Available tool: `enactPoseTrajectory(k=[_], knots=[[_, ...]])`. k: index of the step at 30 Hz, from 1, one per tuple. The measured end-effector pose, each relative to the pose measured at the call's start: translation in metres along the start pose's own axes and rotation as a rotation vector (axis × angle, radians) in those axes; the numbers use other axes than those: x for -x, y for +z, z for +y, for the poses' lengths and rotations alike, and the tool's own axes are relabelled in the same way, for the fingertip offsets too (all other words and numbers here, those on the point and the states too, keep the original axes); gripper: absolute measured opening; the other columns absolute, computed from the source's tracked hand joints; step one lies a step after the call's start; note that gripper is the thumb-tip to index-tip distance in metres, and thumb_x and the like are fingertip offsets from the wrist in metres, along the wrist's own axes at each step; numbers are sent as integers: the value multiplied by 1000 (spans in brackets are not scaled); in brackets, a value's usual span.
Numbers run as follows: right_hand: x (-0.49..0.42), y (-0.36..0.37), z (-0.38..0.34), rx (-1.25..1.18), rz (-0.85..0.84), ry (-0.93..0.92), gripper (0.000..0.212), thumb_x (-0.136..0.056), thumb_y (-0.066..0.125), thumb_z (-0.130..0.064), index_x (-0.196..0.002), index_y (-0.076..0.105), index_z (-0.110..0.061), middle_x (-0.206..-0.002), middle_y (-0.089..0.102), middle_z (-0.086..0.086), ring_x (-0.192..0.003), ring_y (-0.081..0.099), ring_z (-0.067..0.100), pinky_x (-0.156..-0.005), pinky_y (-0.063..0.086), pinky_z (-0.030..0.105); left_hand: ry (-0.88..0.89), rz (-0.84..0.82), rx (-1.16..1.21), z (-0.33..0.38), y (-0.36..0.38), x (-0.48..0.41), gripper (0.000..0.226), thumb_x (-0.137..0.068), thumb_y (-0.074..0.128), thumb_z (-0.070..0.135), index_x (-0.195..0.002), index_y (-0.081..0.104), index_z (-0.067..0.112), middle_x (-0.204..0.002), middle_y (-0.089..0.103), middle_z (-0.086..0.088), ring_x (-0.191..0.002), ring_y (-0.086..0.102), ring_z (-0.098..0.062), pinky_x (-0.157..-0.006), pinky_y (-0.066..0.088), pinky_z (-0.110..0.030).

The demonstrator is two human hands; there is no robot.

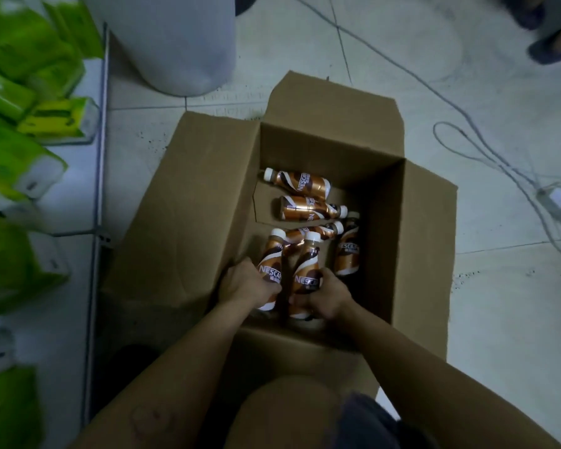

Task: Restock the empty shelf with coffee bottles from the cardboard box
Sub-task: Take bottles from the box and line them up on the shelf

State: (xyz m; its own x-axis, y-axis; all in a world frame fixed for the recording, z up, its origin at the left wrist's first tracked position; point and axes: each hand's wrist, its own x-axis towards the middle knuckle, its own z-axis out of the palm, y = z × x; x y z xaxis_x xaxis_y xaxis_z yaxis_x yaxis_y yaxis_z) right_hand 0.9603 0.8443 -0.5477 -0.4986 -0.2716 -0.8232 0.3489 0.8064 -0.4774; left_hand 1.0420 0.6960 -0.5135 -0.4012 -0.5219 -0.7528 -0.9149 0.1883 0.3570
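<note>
box (188,196): 6 bottles | left grip (248,283) clasps bottle (270,270) | right grip (329,294) clasps second bottle (306,277)

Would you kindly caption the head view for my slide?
Both hands, left and right, each grip a coffee bottle inside the cardboard box.

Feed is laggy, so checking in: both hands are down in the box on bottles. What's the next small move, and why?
Probably lift both straight up out of the cardboard box: the left hand and right hand each already wrap a coffee bottle, and, caps up. Loose bottles lie beyond them, so rise vertically.
</note>
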Motion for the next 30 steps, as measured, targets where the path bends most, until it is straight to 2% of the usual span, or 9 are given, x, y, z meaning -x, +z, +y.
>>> enactPoseTrajectory(k=[4, 7, 10, 13, 16, 21, 24, 27, 30], knots=[[37, -16, -32, -18, -20, -164, 82, -66, 86, -22, -135, 42, -25, -118, 58, -3, -103, 58, 17, -80, 56, 34, 118, -36, 129, 15, -38, 37, 64, -67, 82, 35, -122, 54, 15, -118, 62, -6, -104, 61, -23, -90, 51, -41], [72, -32, -64, -63, -17, -318, 73, -62, 87, -23, -123, 47, -28, -109, 62, -11, -103, 60, 13, -83, 51, 29, 218, -67, 302, 25, -78, 71, 57, -70, 82, 23, -119, 54, 16, -115, 65, -5, -99, 64, -19, -87, 52, -38], [116, -48, -103, -101, -24, -479, 68, -58, 89, -24, -116, 53, -30, -106, 67, -9, -98, 65, 11, -86, 55, 36, 354, -26, 388, 32, -122, 112, 54, -71, 81, 17, -119, 57, 19, -108, 68, 1, -94, 66, -12, -83, 53, -32], [171, -58, -149, -51, 10, -666, 71, -59, 88, -28, -120, 52, -30, -106, 66, -10, -96, 64, 9, -82, 54, 30, 476, 122, 428, 42, -164, 166, 40, -69, 81, 17, -101, 60, 32, -92, 68, 13, -82, 66, 0, -66, 49, -18], [235, -62, -194, -1, 66, -850, 77, -61, 88, -30, -127, 48, -27, -111, 64, -10, -99, 64, 12, -84, 54, 31, 582, 286, 468, 51, -204, 227, 34, -64, 85, 20, -86, 62, 32, -81, 70, 16, -71, 67, 3, -57, 49, -13], [354, -60, -254, 78, 100, -1156, 69, -59, 88, -31, -117, 51, -31, -101, 64, -13, -96, 65, 14, -85, 56, 38, 692, 583, 540, 44, -268, 336, 43, -63, 87, 25, -100, 65, 21, -91, 72, 5, -83, 69, -11, -72, 55, -28], [420, -47, -280, 59, 54, -1298, 69, -59, 89, -20, -118, 55, -28, -99, 66, -15, -89, 66, 5, -77, 56, 28, 729, 743, 505, 25, -305, 404, 53, -62, 88, 24, -107, 61, 18, -93, 70, 5, -80, 67, -6, -69, 55, -22], [479, -24, -302, 15, -50, -1419, 68, -56, 91, -12, -113, 58, -24, -94, 68, -12, -79, 67, -2, -65, 54, 15, 753, 953, 445, -4, -338, 471, 63, -59, 89, 26, -114, 58, 21, -97, 68, 1, -84, 66, -12, -76, 54, -31], [533, 11, -318, 26, -150, -1509, 72, -49, 92, -15, -112, 59, -27, -101, 70, -4, -89, 70, 12, -79, 58, 35, 735, 1082, 416, -45, -361, 533, 62, -60, 88, 29, -114, 56, 30, -92, 67, 8, -82, 63, -3, -66, 50, -23]])
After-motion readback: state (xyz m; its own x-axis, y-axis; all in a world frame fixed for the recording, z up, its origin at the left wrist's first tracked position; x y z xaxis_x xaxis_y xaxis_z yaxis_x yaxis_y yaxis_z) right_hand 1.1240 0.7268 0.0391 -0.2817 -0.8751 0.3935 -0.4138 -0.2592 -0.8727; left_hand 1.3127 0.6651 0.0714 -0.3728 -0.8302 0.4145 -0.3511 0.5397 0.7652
